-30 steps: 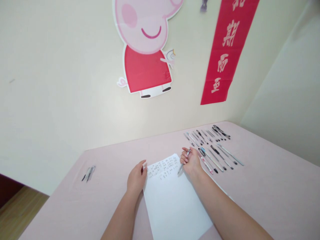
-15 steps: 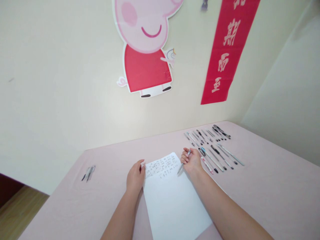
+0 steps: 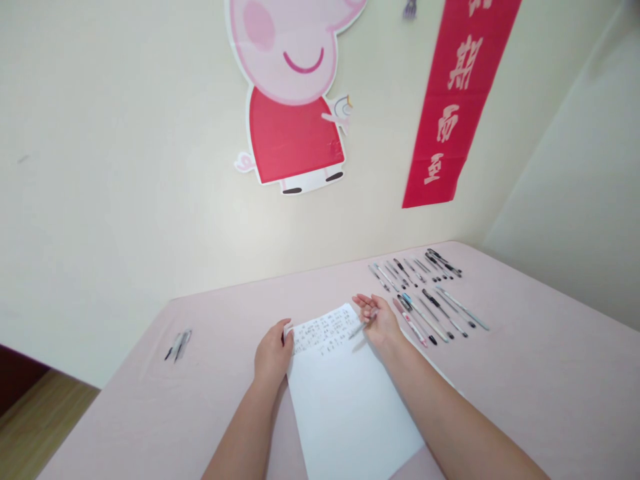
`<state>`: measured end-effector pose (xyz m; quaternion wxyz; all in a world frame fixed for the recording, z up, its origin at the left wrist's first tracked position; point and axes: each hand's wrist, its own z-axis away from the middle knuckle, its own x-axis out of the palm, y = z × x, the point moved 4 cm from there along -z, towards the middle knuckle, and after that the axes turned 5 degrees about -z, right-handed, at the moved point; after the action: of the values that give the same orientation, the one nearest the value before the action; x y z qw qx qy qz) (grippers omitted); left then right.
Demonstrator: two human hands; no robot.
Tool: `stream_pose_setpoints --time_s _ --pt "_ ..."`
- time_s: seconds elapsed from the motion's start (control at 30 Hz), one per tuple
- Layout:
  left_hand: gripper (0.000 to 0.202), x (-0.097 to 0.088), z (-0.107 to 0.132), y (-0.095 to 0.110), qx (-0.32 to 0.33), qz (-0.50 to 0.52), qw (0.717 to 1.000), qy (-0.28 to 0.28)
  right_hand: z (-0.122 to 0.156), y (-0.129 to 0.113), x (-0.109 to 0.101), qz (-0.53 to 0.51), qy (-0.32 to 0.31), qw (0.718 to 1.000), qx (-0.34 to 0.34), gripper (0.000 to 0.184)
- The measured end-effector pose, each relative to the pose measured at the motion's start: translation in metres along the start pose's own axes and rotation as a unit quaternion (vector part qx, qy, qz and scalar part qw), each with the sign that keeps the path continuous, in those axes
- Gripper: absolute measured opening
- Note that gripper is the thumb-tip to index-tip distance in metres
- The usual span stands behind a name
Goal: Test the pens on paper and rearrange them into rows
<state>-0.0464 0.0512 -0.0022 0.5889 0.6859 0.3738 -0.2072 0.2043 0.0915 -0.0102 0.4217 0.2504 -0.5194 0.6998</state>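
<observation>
A white sheet of paper (image 3: 350, 413) lies in front of me, with rows of dark handwriting across its upper part. My left hand (image 3: 273, 352) grips the paper's upper left edge, thumb on the written side and the other fingers curled, partly hidden. Over the upper right edge is my right hand (image 3: 382, 321), holding a slim grey pen (image 3: 358, 329) between thumb and fingers. The pen slants down left, its tip above the writing and its shadow just below. Some fingers of this hand are stretched out away from the pen.
Several pens (image 3: 435, 310) lie in two rows on the pink tabletop (image 3: 540, 387), right of the paper. A few more pens (image 3: 179, 345) lie at the far left. Behind the table, the wall bears a cartoon pig cutout (image 3: 297, 140) and a red banner (image 3: 457, 100).
My right hand has loosened and uncurled some fingers, and the pen has tipped flatter, its tip shifting up and left. The left hand has barely moved.
</observation>
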Motion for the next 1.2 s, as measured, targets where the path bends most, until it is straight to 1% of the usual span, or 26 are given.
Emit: stream_pose_setpoints --time_s 0.13,0.27,0.33,0.4,0.5,0.53,0.67,0.73,0.8,0.83,0.9,0.97,1.03,1.1,1.17,1.2 --pt "0.033 0.002 -0.001 -0.001 0.013 -0.032 0.999 -0.011 0.0 0.004 -0.003 -0.014 -0.008 1.0 0.011 0.036" --pt "0.034 0.002 -0.001 -0.001 0.027 -0.043 0.999 -0.005 0.0 0.006 -0.006 0.018 -0.031 0.999 0.007 0.051" --pt "0.034 0.002 0.0 -0.001 0.034 -0.044 0.998 0.002 0.001 0.006 -0.005 0.04 -0.036 0.999 0.006 0.054" --pt "0.034 0.002 0.0 -0.001 0.04 -0.05 0.998 0.004 0.003 0.007 -0.002 0.06 -0.041 0.997 0.001 0.049" --pt "0.034 0.002 0.001 0.0 0.052 -0.059 0.997 0.009 0.005 0.008 0.001 0.081 -0.054 0.995 -0.023 0.027" --pt "0.034 0.001 0.001 0.001 0.059 -0.063 0.996 0.017 0.005 0.008 0.001 0.085 -0.054 0.994 -0.036 0.023" --pt "0.033 -0.006 0.002 0.008 0.105 -0.091 0.987 0.078 0.003 0.006 0.001 0.066 -0.039 0.995 -0.07 0.021" --pt "0.031 -0.008 0.003 0.011 0.126 -0.106 0.982 0.089 0.003 0.005 0.002 0.047 -0.029 0.997 -0.053 0.017" --pt "0.03 -0.008 0.004 0.014 0.146 -0.112 0.979 0.085 0.006 0.003 0.006 0.048 -0.032 0.998 -0.021 0.008" --pt "0.029 -0.008 0.004 0.016 0.156 -0.113 0.978 0.083 0.008 0.002 0.009 0.058 -0.04 0.997 -0.008 0.009" --pt "0.029 -0.007 0.004 0.018 0.173 -0.114 0.975 0.079 0.015 0.0 0.015 0.099 -0.066 0.993 0.005 0.02" --pt "0.028 -0.006 0.005 0.02 0.189 -0.113 0.973 0.073 0.022 -0.003 0.018 0.163 -0.082 0.983 -0.005 0.025" --pt "0.027 -0.005 0.006 0.022 0.203 -0.111 0.971 0.066 0.026 -0.005 0.018 0.246 -0.088 0.965 -0.037 0.023" --pt "0.026 -0.005 0.007 0.024 0.215 -0.112 0.968 0.056 0.028 -0.006 0.016 0.341 -0.096 0.931 -0.086 0.019" --pt "0.025 -0.005 0.008 0.028 0.227 -0.117 0.966 0.05 0.029 -0.005 0.013 0.425 -0.112 0.888 -0.134 0.016" --pt "0.026 -0.006 0.01 0.031 0.233 -0.118 0.964 0.047 0.029 -0.003 0.011 0.458 -0.123 0.868 -0.147 0.016"
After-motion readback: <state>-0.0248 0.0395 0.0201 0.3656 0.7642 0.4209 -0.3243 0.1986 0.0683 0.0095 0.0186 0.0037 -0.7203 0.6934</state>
